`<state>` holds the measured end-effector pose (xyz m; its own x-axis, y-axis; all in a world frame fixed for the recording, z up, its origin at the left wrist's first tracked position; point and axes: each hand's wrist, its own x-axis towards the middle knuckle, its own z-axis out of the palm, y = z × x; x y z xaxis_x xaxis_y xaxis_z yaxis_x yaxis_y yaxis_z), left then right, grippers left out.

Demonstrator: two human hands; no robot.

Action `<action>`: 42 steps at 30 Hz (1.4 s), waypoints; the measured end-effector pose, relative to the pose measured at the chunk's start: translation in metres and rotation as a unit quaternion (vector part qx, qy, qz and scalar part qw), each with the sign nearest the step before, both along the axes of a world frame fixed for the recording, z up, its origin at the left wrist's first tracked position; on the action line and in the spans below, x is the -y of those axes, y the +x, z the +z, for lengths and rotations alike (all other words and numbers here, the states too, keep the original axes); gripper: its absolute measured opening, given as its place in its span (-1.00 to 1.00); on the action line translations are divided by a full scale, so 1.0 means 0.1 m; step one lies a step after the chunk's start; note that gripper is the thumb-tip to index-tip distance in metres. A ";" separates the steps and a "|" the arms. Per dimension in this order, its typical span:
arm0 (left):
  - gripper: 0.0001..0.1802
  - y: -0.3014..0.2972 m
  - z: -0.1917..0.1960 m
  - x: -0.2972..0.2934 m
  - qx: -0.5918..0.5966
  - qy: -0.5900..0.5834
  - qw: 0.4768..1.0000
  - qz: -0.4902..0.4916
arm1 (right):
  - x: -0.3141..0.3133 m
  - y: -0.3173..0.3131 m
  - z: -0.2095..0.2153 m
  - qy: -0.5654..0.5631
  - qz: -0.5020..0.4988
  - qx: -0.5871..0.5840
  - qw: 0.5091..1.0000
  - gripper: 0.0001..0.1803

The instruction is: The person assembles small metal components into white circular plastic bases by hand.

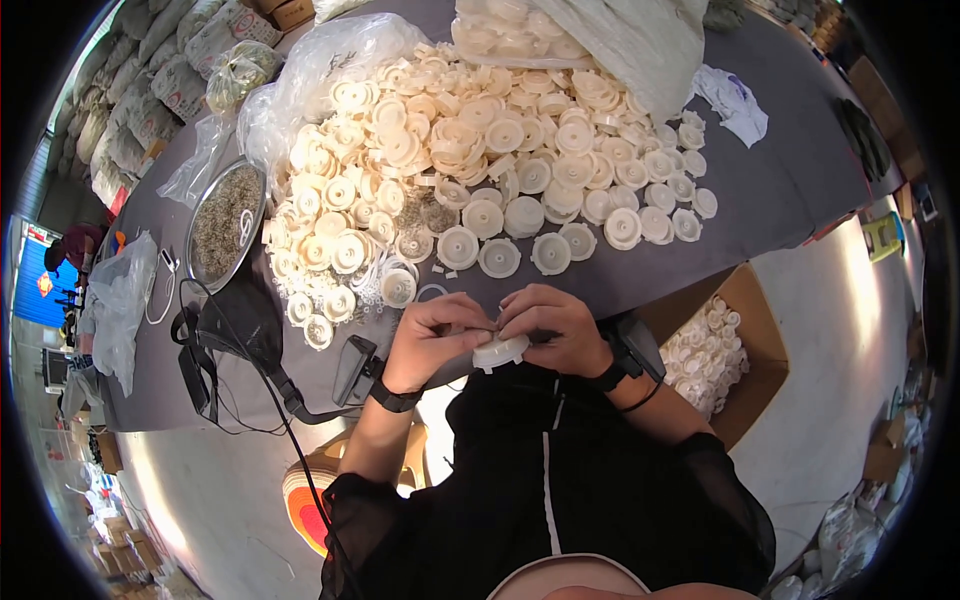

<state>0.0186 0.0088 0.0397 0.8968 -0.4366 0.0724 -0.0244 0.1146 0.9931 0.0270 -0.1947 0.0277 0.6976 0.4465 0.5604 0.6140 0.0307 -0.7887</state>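
Just past the table's near edge, close to my body, a round white plastic cap point(500, 353) with small tabs on its rim is between my hands. My left hand point(432, 338) is closed, thumb and fingers pinched at the cap's upper left. On the other side my right hand point(556, 328) grips it with curled fingers. The fingertips of both hands meet above the cap; any small part between them cannot be made out. Beyond my hands spreads a big heap of similar cream-white caps point(480, 140). Thin clear rings point(370, 285) lie at its near left.
A metal tray point(256, 215) of small clear rings stands left of the heap. Nearer lie a black bag point(240, 325) and cables. Plastic bags point(350, 50) and a white sack point(650, 50) edge the heap. A cardboard box point(765, 345) of white parts stands at my right, below table level.
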 end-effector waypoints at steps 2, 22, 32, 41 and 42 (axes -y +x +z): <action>-0.87 -0.02 0.01 0.01 0.005 0.014 1.000 0.010 | 0.00 -0.01 -0.04 0.014 -0.004 -0.010 1.000 -0.66; -0.54 -0.24 0.02 0.14 0.181 0.124 0.971 0.092 | 0.04 0.00 -0.10 -0.026 -0.040 0.003 0.999 -0.71; -0.70 -0.30 0.05 0.15 0.225 0.169 0.951 0.128 | 0.05 0.00 -0.10 -0.050 -0.078 0.147 0.985 -0.69; -0.60 -0.20 -0.43 0.11 0.045 -0.014 0.982 0.184 | -0.01 0.03 -0.33 -0.046 -0.079 -0.168 0.982 -0.73; -0.60 -0.15 -0.53 0.08 0.045 -0.013 0.982 0.185 | 0.02 0.11 -0.41 0.027 -0.103 -0.238 0.965 -0.74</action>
<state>0.0032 0.0008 -0.0130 0.9829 -0.0794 0.1664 -0.1576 0.1067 0.9817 0.0383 -0.1965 -0.0133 0.9525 0.2507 0.1727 0.1794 -0.0039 -0.9838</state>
